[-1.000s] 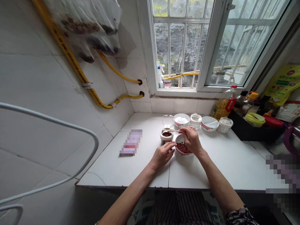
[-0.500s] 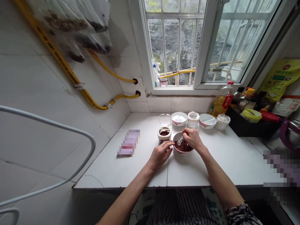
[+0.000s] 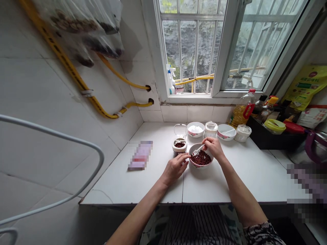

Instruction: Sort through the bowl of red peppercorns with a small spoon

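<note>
Mid-frame, the left hand (image 3: 176,166) braces the bowl (image 3: 201,159) so it stays put; the right hand (image 3: 214,147) pinches a spoon (image 3: 197,150) over it.

bowl (image 3: 201,159) on counter (image 3: 153,177) | jar (image 3: 179,146) left of bowl | oil bottle (image 3: 241,112) behind right

A flat object (image 3: 140,160) on the counter (image 3: 153,183) is pixelated beyond identification, as is a patch (image 3: 308,185) at the right edge. The bags (image 3: 81,27) hanging at top left are motion-blurred and cropped by the frame. Labels on the bottles (image 3: 260,105) are too small to read.
</note>
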`<state>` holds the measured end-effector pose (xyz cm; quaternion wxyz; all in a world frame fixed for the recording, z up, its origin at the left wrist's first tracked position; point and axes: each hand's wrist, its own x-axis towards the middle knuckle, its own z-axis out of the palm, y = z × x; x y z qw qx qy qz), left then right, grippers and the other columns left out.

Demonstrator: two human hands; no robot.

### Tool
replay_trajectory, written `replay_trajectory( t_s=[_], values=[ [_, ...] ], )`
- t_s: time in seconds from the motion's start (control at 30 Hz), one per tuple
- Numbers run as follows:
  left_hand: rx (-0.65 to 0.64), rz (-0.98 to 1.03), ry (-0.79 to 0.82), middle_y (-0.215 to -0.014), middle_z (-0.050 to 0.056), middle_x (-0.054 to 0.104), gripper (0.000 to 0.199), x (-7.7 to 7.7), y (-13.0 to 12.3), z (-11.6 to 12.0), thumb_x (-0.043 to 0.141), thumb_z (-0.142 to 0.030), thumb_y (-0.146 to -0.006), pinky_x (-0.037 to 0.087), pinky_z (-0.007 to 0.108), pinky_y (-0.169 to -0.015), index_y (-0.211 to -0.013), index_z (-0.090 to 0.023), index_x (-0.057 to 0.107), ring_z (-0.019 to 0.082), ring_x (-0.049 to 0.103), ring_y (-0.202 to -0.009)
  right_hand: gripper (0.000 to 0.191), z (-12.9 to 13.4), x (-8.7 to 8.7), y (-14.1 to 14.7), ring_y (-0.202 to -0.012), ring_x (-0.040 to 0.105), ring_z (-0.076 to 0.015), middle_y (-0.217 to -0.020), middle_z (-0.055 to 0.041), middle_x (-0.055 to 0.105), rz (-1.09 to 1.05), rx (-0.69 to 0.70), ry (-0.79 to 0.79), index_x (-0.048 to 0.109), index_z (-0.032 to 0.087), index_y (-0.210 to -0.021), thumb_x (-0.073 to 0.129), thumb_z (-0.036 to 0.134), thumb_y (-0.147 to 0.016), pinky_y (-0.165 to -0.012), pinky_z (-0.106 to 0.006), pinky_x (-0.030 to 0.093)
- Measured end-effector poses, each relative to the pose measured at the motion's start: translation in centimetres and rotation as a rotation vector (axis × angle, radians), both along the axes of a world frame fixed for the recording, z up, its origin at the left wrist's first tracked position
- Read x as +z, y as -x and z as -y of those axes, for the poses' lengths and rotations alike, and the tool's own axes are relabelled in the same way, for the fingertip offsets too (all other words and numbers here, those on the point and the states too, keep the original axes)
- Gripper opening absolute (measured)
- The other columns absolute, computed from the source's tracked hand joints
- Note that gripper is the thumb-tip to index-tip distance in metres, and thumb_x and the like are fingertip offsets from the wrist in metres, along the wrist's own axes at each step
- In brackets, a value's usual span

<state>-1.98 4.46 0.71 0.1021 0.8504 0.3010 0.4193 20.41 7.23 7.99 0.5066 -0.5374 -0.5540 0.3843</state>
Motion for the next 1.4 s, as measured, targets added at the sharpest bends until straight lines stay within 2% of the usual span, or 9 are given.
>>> replay_trajectory(
  t_s=[0.27,0.4,0.57,0.7,0.83,1.03,1.13,1.27,1.4],
  values=[
    [-0.002,0.001,-0.01,-0.118,0.01,0.068,0.029,-0.1,0.0,0.0,0.053,-0.015,-0.095,0.061,0.029,-0.073,-0.122,-0.022,0.06,0.013,0.07,-0.073,0.015,-0.4,-0.3,-0.3,-0.044,0.056,-0.0142,-0.044,0.0011,0.062,-0.078,0.0,0.023,0.063,0.021,-0.06,0.05,0.027,-0.059,-0.051,-0.026,0.05],
    [0.005,0.0,-0.009,-0.117,0.01,0.069,0.031,0.0,0.0,0.0,0.054,-0.014,-0.094,0.061,0.029,-0.075,-0.123,-0.023,0.06,0.015,0.071,-0.079,0.014,-0.3,0.0,-0.2,-0.051,0.061,-0.0155,-0.051,-0.0005,0.067,-0.11,0.014,0.001,0.064,0.02,-0.067,0.054,0.029,-0.063,-0.059,-0.028,0.053],
    [0.008,0.002,-0.013,-0.117,0.01,0.069,0.032,-0.1,-0.1,-0.1,0.054,-0.013,-0.093,0.062,0.03,-0.076,-0.123,-0.022,0.06,0.016,0.072,-0.082,0.02,0.6,0.1,1.8,-0.07,0.07,-0.0199,-0.071,-0.0037,0.073,-0.115,-0.001,-0.228,0.063,0.02,-0.086,0.054,0.038,-0.082,-0.073,-0.034,0.056],
    [0.016,0.003,-0.015,-0.119,0.01,0.069,0.032,-0.3,-0.1,-0.1,0.054,-0.013,-0.094,0.062,0.031,-0.077,-0.123,-0.022,0.061,0.017,0.072,-0.084,0.017,1.3,-0.2,3.7,-0.083,0.071,-0.0219,-0.085,-0.0063,0.076,0.224,0.088,-0.47,0.064,0.023,-0.094,0.048,0.03,-0.093,-0.086,-0.039,0.051],
    [0.026,-0.001,-0.008,-0.12,0.011,0.068,0.031,-0.3,-0.1,-0.1,0.053,-0.014,-0.094,0.062,0.032,-0.078,-0.124,-0.022,0.061,0.016,0.071,-0.083,0.025,1.6,-0.1,4.0,-0.077,0.067,-0.0214,-0.084,-0.0058,0.076,0.531,0.178,-0.687,0.066,0.023,-0.092,0.042,0.018,-0.093,-0.092,-0.041,0.046],
    [0.011,-0.002,0.006,-0.12,0.01,0.068,0.032,-0.1,-0.1,0.0,0.054,-0.012,-0.093,0.062,0.029,-0.074,-0.123,-0.022,0.061,0.014,0.07,-0.075,0.021,1.4,0.5,1.1,-0.079,0.066,-0.0234,-0.074,-0.0044,0.074,0.494,-0.092,-0.547,0.066,0.022,-0.088,0.045,0.02,-0.09,-0.083,-0.037,0.047],
    [0.009,-0.003,0.013,-0.12,0.01,0.068,0.032,0.0,0.0,0.0,0.054,-0.012,-0.093,0.062,0.029,-0.075,-0.123,-0.022,0.061,0.015,0.07,-0.079,0.019,1.0,0.8,-0.8,-0.073,0.063,-0.024,-0.065,-0.0039,0.069,0.645,-0.173,-0.513,0.064,0.022,-0.077,0.047,0.018,-0.083,-0.081,-0.036,0.045],
    [0.01,-0.009,0.014,-0.12,0.01,0.068,0.032,-0.1,0.0,0.0,0.054,-0.012,-0.093,0.062,0.029,-0.075,-0.123,-0.022,0.061,0.015,0.071,-0.081,0.017,1.0,1.2,-1.8,-0.064,0.058,-0.0216,-0.062,-0.0054,0.067,0.944,-0.079,-0.499,0.064,0.021,-0.071,0.051,0.016,-0.08,-0.087,-0.038,0.042],
    [0.008,-0.015,0.013,-0.12,0.01,0.068,0.032,-0.1,0.0,0.0,0.054,-0.012,-0.094,0.061,0.029,-0.076,-0.123,-0.022,0.061,0.015,0.071,-0.081,0.02,1.9,1.5,-0.8,-0.061,0.056,-0.0192,-0.059,-0.0044,0.065,1.066,0.067,-0.389,0.062,0.02,-0.067,0.05,0.013,-0.082,-0.078,-0.033,0.042]
  ],
)
